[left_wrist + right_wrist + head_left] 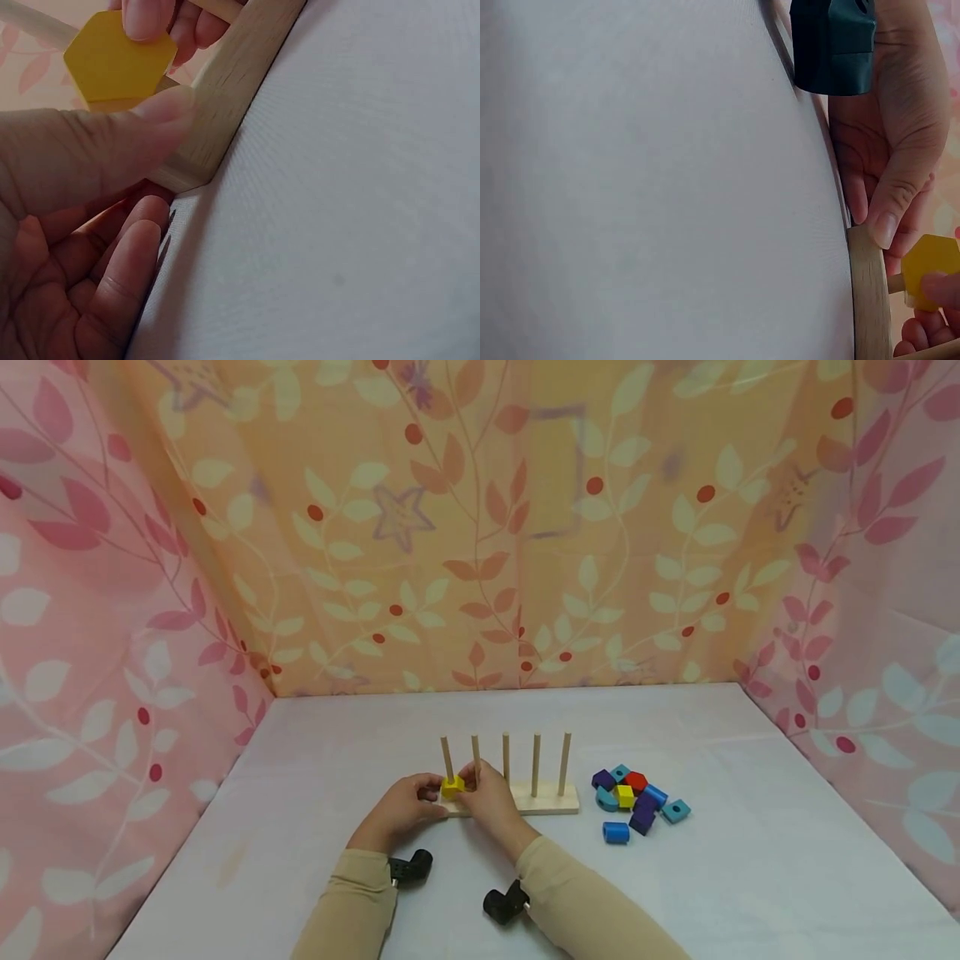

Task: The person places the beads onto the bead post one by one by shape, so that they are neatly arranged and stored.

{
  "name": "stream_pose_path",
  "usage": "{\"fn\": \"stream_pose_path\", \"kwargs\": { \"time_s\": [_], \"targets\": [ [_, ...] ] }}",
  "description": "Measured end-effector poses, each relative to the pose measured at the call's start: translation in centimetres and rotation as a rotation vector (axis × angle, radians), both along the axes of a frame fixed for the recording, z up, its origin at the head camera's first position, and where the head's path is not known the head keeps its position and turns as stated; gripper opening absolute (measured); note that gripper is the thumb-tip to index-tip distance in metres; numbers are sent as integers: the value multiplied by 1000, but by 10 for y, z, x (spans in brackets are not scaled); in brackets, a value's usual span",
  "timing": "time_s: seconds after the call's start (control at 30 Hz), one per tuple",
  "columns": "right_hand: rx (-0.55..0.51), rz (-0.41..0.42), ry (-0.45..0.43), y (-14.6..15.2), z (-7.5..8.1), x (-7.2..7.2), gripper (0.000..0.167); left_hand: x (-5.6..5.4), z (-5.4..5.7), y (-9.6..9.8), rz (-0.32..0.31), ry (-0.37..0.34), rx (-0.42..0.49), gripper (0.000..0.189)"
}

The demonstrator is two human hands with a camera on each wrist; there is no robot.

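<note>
A pale wooden stand [555, 800] with a row of upright pegs sits on the table in the head view. My left hand [396, 812] holds the left end of its base, the thumb along the front face in the left wrist view. A yellow hexagonal block [120, 56] is threaded on the leftmost peg [447, 756]. Between block and base a short stretch of bare peg shows in the right wrist view. My right hand [489, 800] pinches this block, its thumb against the front; its other fingers are partly hidden behind.
Right of the stand lies a loose group of small blocks, among them a red block [636, 781], a blue cylinder [616, 832], a purple block [642, 818] and a teal square with a hole [676, 811]. Floral cloth [480, 527] hangs behind the table and at both sides.
</note>
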State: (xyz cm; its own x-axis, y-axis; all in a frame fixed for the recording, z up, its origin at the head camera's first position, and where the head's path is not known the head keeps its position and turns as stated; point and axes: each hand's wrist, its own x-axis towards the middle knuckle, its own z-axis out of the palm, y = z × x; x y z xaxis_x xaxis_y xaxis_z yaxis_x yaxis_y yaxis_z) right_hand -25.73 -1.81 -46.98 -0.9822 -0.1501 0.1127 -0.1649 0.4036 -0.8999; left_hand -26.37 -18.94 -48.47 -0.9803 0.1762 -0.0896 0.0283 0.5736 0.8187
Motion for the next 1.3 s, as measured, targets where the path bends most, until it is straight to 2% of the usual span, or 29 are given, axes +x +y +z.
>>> {"fn": "stream_pose_path", "kwargs": {
  "time_s": [0.17, 0.33, 0.4, 0.63, 0.8, 0.9, 1.03, 1.2, 1.3],
  "targets": [
    [23, -22, -2, 1, 1, 2, 24, 0, -1, 1, -15, 6, -14, 48],
    [23, -13, -9, 0, 3, 2, 21, 1, 0, 1, 4, 16, -35, 47],
    [22, -6, -13, -1, 4, 1, 22, 0, 1, 0, 13, -1, -31, 47],
    [-18, 23, -60, 2, 9, 2, 32, 0, 3, 2, -7, 2, -20, 50],
    [-48, 67, -37, 8, 19, 6, 45, 1, 3, 2, -3, 9, -36, 50],
    [-12, 100, -6, 13, 26, 10, 52, 2, 3, 2, 2, 15, -39, 49],
    [44, 147, 7, 25, 38, 18, 55, 2, 3, 2, 11, 1, -41, 48],
    [2, 222, 31, 44, 50, 31, 60, 1, 1, 2, 24, -25, -34, 49],
    [-15, 233, 39, 55, 57, 36, 60, 0, 0, 3, 29, -33, -30, 49]
  ]
}}
